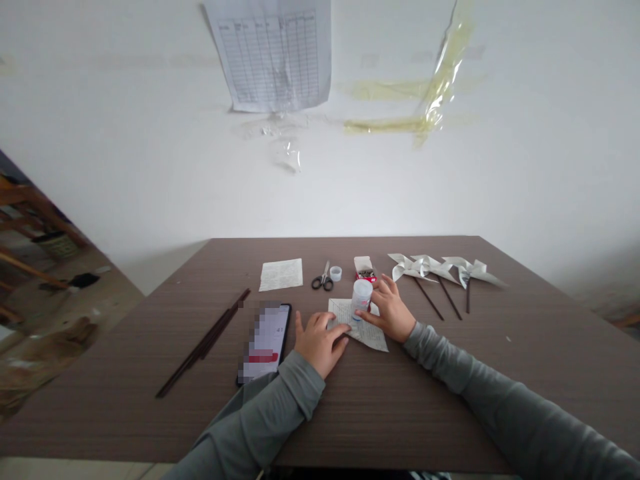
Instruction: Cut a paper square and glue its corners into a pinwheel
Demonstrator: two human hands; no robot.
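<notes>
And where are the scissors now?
In the head view, the scissors lie near centre, between a paper sheet on the left and a small white cap.

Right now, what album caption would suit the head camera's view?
Left hand touching a paper sheet, right hand around a white bottle, pinwheels at right.

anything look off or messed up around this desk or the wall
Mostly the wall: yellowed, crinkled tape sticks there with no paper visible under it, looking like leftovers, and the printed sheet hangs slightly crooked. On the table, I see no spill; the white container at the right hand looks upright.
</notes>
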